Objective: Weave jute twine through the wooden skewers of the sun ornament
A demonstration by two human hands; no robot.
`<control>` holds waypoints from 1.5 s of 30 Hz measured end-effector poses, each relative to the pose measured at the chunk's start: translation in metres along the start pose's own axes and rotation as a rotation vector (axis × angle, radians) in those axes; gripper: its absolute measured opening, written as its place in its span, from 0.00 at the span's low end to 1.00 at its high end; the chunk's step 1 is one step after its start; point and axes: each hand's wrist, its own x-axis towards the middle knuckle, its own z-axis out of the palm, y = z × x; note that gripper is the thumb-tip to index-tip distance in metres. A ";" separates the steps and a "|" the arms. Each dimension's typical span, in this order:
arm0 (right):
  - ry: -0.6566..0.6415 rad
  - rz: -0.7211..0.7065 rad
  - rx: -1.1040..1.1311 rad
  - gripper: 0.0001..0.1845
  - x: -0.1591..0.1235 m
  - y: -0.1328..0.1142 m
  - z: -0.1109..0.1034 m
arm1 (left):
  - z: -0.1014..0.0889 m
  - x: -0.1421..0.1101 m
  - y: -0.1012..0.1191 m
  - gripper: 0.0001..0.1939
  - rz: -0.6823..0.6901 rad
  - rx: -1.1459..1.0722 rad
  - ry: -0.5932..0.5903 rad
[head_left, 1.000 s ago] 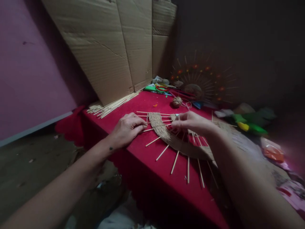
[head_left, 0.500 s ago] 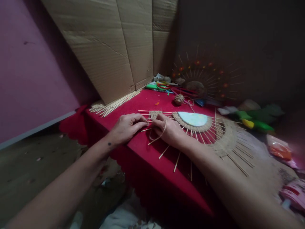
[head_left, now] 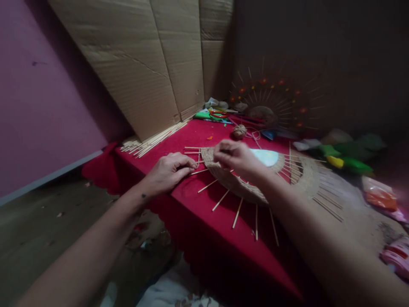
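The near edge of the red cloth (head_left: 188, 209) slants across the lower middle, below the hands, with the floor dropping away on its left; the woven fan (head_left: 236, 187) lies just inside that edge, its bare sticks (head_left: 221, 200) spreading towards it. At the fan's left end, the left hand (head_left: 169, 172) pinches twine (head_left: 198, 163) between thumb and forefinger beside the outer sticks. The right hand (head_left: 236, 157) hangs over the band with its fingers curled in; blur and shadow hide the fingertips, so I cannot tell whether they grip a strand.

The step in hand looks like working twine around the sticks at the end of the band. The next move seems to call for the left pinch to hold tension while the right hand guides the strand past one stick without bending it.

Open cloth lies left of the fan and beyond it, giving the hands room there; the right forearm crosses over the woven part, so a low sweep could catch the sticks. Farther back sit a ball of twine (head_left: 239, 131), a bundle of loose sticks (head_left: 153, 140) against leaning cardboard (head_left: 134, 72), and, dimly, a flowered fan (head_left: 262, 114).
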 end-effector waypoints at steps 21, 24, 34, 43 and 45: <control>-0.182 0.612 -0.075 0.06 -0.028 -0.045 -0.068 | 0.000 0.001 0.009 0.15 -0.046 0.021 -0.010; -0.010 0.188 0.345 0.10 -0.040 -0.056 -0.072 | 0.001 0.001 0.007 0.15 -0.037 0.016 -0.001; -0.147 -0.095 -0.829 0.17 -0.020 -0.018 0.051 | -0.001 0.002 0.005 0.12 0.010 0.025 -0.003; -0.222 -0.222 -1.102 0.16 -0.012 -0.014 0.049 | -0.010 -0.003 0.004 0.09 0.154 -0.016 -0.097; -0.249 -0.224 -1.101 0.16 -0.009 -0.014 0.050 | -0.012 -0.003 0.003 0.08 0.170 -0.028 -0.099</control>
